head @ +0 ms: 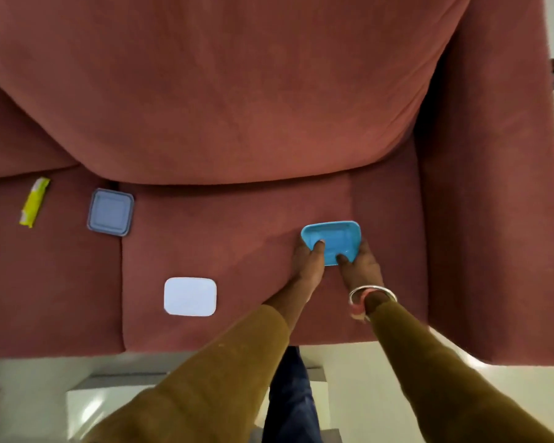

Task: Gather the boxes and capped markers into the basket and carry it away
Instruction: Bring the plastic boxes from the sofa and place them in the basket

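A bright blue shallow box (336, 238) lies on the right seat cushion of a pink sofa (237, 100). My left hand (307, 260) grips its near left corner, thumb on top. My right hand (360, 263) grips its near right edge, thumb on the rim. A white lid or box (190, 296) lies flat on the same cushion, to the left and nearer. A grey-blue square box (110, 212) sits at the seam between the cushions, further left. No basket or marker is in view.
A yellow wrapped packet (34, 202) lies on the left cushion. The sofa's armrest (493, 219) rises at the right. A pale floor (381, 372) and a low white surface (109, 407) lie below the sofa's front edge, near my legs.
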